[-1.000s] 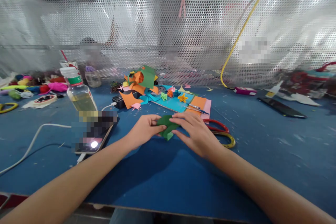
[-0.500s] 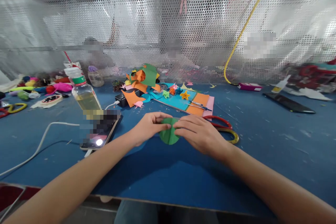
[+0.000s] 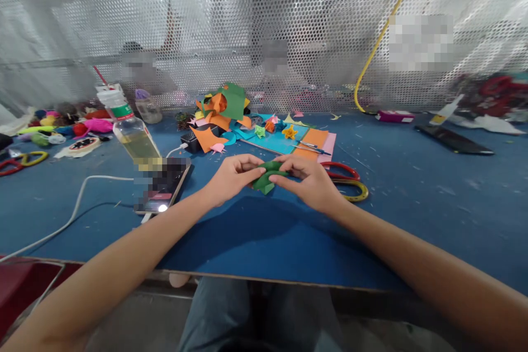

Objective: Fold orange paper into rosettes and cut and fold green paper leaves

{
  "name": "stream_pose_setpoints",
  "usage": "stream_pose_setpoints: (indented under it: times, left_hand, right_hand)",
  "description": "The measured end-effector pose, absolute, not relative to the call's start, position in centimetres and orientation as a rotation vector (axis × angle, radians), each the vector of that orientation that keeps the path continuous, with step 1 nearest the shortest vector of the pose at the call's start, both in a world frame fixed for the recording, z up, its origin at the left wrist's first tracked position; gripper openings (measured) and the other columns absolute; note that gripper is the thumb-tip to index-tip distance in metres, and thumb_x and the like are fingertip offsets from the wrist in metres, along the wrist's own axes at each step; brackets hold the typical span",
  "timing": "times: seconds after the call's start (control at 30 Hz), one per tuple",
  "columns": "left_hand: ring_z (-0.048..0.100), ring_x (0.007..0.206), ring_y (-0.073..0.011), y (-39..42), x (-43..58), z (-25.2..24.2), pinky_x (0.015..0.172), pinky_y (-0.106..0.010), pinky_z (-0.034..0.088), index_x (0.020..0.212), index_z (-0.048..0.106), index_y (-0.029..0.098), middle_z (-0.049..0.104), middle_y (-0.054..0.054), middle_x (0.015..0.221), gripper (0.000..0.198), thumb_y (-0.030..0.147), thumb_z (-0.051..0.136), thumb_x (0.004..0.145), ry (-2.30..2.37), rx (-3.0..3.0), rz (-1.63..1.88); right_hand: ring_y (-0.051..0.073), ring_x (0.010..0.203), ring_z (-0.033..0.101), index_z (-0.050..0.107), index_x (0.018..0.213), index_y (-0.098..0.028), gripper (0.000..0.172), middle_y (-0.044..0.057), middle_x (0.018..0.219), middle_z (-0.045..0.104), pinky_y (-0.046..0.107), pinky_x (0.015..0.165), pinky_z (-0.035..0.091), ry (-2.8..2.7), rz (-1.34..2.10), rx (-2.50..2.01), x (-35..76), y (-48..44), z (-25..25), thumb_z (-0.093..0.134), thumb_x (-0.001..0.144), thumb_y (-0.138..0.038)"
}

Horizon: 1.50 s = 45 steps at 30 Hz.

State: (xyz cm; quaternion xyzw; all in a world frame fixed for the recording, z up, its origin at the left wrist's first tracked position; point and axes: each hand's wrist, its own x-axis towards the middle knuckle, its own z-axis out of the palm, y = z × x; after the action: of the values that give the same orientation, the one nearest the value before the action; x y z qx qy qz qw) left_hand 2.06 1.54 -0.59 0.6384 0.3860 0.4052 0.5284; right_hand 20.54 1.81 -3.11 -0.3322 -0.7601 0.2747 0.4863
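A green piece of paper, bent along creases, is held up between both hands above the blue table. My left hand pinches its left side between thumb and fingers. On the opposite side my right hand grips it the same way, thumb in front. Just beyond the right hand lie scissors with red and yellow handles, their blades hidden. Behind the hands are blue and orange paper sheets with pens and small folded paper stars on them.
Orange and green paper scraps pile up around a black box. To the left are a lit phone on a white cable and a bottle of yellowish liquid. A dark phone lies right. A perforated metal panel stands behind.
The green paper, flatter and round before, is now bent and folded over between my fingers. My right hand has turned so its thumb shows in front. The view has tipped downward.
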Motion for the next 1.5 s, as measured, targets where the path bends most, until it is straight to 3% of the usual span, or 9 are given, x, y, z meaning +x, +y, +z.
stream_pose_setpoints:
  times: [0.1, 0.2, 0.43, 0.83, 1.03, 1.2, 1.3, 1.4, 1.5]
  left_hand:
    - [0.057, 0.058, -0.0074, 1.4, 2.1, -0.7, 0.055, -0.019, 0.044, 0.085, 0.060, 0.013, 0.064, 0.002, 0.066, 0.020, 0.026, 0.067, 0.072, 0.883, 1.569, 0.945]
    - [0.060, 0.063, -0.0089, 1.3, 2.1, -0.9, 0.061, -0.021, 0.046, 0.089, 0.060, 0.012, 0.066, 0.000, 0.069, 0.027, 0.021, 0.073, 0.066, 0.832, 1.630, 0.907]
    - [0.062, 0.064, -0.0106, 1.2, 2.2, -1.1, 0.064, -0.023, 0.048, 0.089, 0.062, 0.011, 0.069, -0.003, 0.070, 0.020, 0.019, 0.067, 0.071, 0.884, 1.631, 0.875]
    - [0.062, 0.065, -0.0122, 1.4, 2.1, -1.4, 0.064, -0.025, 0.047, 0.091, 0.064, 0.011, 0.069, -0.004, 0.072, 0.024, 0.024, 0.066, 0.071, 0.917, 1.699, 0.828]
    - [0.053, 0.053, -0.0099, 1.6, 1.8, -1.8, 0.048, -0.020, 0.036, 0.077, 0.066, 0.013, 0.062, 0.002, 0.058, 0.020, 0.030, 0.070, 0.067, 1.017, 1.912, 0.723]
    - [0.053, 0.052, -0.0095, 1.8, 1.7, -1.7, 0.047, -0.020, 0.034, 0.105, 0.063, 0.014, 0.066, 0.000, 0.065, 0.038, 0.026, 0.067, 0.069, 0.979, 1.900, 0.791]
    - [0.049, 0.048, -0.0074, 1.8, 1.6, -1.5, 0.045, -0.020, 0.031, 0.109, 0.060, 0.013, 0.064, 0.000, 0.063, 0.044, 0.029, 0.068, 0.069, 0.971, 1.926, 0.823]
    - [0.047, 0.047, -0.0065, 1.8, 1.6, -1.4, 0.044, -0.019, 0.031, 0.112, 0.058, 0.012, 0.061, 0.002, 0.058, 0.046, 0.027, 0.068, 0.069, 0.979, 1.931, 0.815]
    - [0.051, 0.048, -0.0075, 2.0, 1.7, -1.3, 0.045, -0.019, 0.035, 0.113, 0.057, 0.010, 0.060, 0.002, 0.056, 0.049, 0.024, 0.070, 0.068, 0.976, 1.868, 0.851]
  right_hand:
    - [0.013, 0.059, 0.054, 0.050, 0.068, -0.020, 0.026, -0.002, 0.067, 0.054, 0.027, 0.056, 0.044, -1.706, 0.896, -0.889, 20.3, 1.8, -3.2, 0.069, 0.070, -0.038]
    - [0.010, 0.055, 0.050, 0.049, 0.070, -0.019, 0.027, -0.004, 0.064, 0.052, 0.024, 0.052, 0.040, -1.657, 0.962, -0.895, 20.2, 1.7, -3.2, 0.069, 0.070, -0.037]
    - [0.013, 0.068, 0.059, 0.055, 0.091, -0.019, 0.031, 0.000, 0.076, 0.062, 0.027, 0.062, 0.046, -1.631, 0.991, -0.862, 20.1, 1.6, -3.1, 0.072, 0.068, -0.032]
    - [0.013, 0.063, 0.058, 0.059, 0.074, -0.019, 0.021, 0.000, 0.071, 0.063, 0.027, 0.060, 0.048, -1.657, 0.999, -0.884, 20.1, 1.6, -3.3, 0.070, 0.069, -0.036]
    - [0.015, 0.067, 0.059, 0.062, 0.076, -0.019, 0.017, 0.001, 0.072, 0.064, 0.030, 0.064, 0.048, -1.813, 0.829, -0.923, 20.1, 1.3, -3.5, 0.067, 0.072, -0.035]
    - [0.018, 0.073, 0.064, 0.060, 0.085, -0.020, 0.029, 0.001, 0.078, 0.067, 0.033, 0.070, 0.052, -1.756, 1.044, -0.845, 20.1, 1.4, -3.6, 0.074, 0.065, -0.035]
    - [0.018, 0.072, 0.066, 0.058, 0.090, -0.020, 0.038, 0.002, 0.080, 0.068, 0.035, 0.073, 0.053, -1.680, 1.192, -0.817, 20.0, 1.5, -3.5, 0.076, 0.061, -0.035]
    - [0.017, 0.062, 0.065, 0.053, 0.095, -0.020, 0.045, -0.001, 0.070, 0.068, 0.030, 0.060, 0.050, -1.635, 1.184, -0.885, 19.8, 1.5, -3.3, 0.077, 0.059, -0.033]
    - [0.013, 0.047, 0.058, 0.047, 0.101, -0.021, 0.050, -0.007, 0.055, 0.062, 0.022, 0.043, 0.039, -1.582, 1.141, -0.934, 19.7, 1.7, -2.9, 0.075, 0.060, -0.030]
